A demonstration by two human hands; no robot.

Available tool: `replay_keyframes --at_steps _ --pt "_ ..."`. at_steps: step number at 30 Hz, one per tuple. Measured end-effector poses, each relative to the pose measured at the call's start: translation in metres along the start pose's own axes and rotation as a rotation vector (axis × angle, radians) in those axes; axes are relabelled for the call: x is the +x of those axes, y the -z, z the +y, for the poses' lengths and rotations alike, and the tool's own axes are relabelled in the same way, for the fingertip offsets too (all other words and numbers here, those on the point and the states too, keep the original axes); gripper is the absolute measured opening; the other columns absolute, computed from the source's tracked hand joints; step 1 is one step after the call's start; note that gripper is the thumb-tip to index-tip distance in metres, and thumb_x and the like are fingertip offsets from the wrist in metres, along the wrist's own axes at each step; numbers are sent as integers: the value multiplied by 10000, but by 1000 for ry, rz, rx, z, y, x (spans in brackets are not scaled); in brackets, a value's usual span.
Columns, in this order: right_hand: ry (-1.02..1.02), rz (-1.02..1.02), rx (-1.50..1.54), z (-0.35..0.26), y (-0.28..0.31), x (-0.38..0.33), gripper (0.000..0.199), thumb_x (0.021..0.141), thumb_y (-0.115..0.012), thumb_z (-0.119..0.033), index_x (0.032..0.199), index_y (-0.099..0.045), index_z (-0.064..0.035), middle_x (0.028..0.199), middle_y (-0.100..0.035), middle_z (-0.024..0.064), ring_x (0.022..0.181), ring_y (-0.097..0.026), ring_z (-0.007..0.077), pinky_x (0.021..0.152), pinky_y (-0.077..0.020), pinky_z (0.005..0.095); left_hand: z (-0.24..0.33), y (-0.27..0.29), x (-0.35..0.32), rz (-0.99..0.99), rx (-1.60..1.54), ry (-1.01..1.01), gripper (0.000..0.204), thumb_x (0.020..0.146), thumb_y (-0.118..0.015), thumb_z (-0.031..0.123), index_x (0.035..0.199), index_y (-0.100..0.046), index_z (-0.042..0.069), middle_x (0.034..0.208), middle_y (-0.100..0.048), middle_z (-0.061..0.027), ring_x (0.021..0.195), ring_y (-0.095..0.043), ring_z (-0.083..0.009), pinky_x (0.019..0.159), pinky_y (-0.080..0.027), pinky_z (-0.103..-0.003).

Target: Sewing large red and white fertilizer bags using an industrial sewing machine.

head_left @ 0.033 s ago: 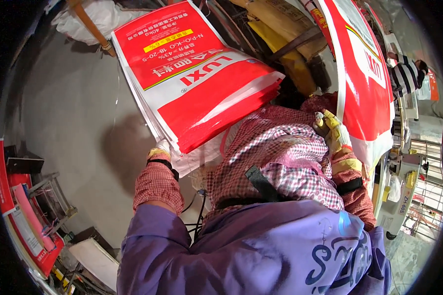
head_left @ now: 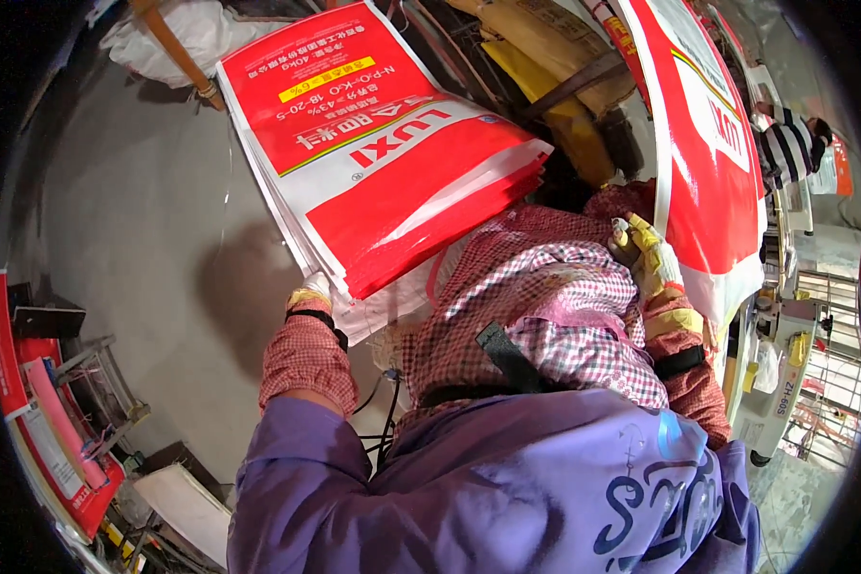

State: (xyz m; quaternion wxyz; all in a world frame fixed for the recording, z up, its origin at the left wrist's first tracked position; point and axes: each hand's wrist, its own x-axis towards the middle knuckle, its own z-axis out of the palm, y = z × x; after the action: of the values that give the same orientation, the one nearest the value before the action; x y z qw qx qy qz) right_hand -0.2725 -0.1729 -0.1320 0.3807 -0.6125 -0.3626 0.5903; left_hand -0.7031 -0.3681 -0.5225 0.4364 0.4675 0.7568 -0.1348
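A stack of flat red and white woven sacks [head_left: 402, 182] lies in front of me, slanting down toward my lap. My left hand [head_left: 313, 287], in a pale glove, pinches the stack's near left corner, its thumb showing on top and the other fingers hidden beneath. Beside my lap on the right is my right hand [head_left: 649, 253], in a yellow and white glove with its fingers curled in. Whatever it holds, if anything, is hidden. Just right of that hand stands another red and white sack [head_left: 703, 163], bulging toward me. My checked apron [head_left: 545, 277] covers my lap.
A wooden pole [head_left: 177, 48] and a white plastic bundle [head_left: 167, 43] are at the far left. Brown and yellow sacks [head_left: 545, 57] lie beyond the stack. A metal frame [head_left: 105, 383] stands left, and a white machine [head_left: 780, 392] right. A person in stripes [head_left: 787, 148] is at far right.
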Motion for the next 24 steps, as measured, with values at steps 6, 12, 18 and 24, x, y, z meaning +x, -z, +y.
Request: replay_keyframes --at_steps 6,12,18,24 --pt "-66 -21 9 -1 -14 0 314 888 -466 -121 1176 -443 3 1015 -571 111 852 -588 214 814 -488 363 -54 -67 34 205 -137 101 351 876 -382 247 1148 -538 87 1123 -565 -160 1041 -535 -326 875 -437 -411" --pt "-17 64 10 -5 -10 -3 255 877 -465 -85 1119 -477 -7 966 -579 130 774 -587 223 748 -507 352 -23 -51 59 126 -999 373 444 861 -355 369 1099 -572 62 1005 -610 -122 941 -558 -284 812 -427 -377" --pt "-1 58 -14 -5 1 0 300 878 -494 -116 1153 -460 -2 996 -573 108 819 -589 204 809 -491 359 17 -35 10 42 -822 526 424 876 -353 360 1099 -562 66 1003 -606 -102 939 -560 -280 798 -439 -359" --pt "-7 59 42 -3 -14 -7 304 854 -479 -71 1145 -470 19 990 -574 140 789 -590 227 754 -495 354 8 -68 37 150 -1361 548 435 878 -349 384 1125 -534 76 1036 -596 -81 964 -546 -282 810 -433 -368"
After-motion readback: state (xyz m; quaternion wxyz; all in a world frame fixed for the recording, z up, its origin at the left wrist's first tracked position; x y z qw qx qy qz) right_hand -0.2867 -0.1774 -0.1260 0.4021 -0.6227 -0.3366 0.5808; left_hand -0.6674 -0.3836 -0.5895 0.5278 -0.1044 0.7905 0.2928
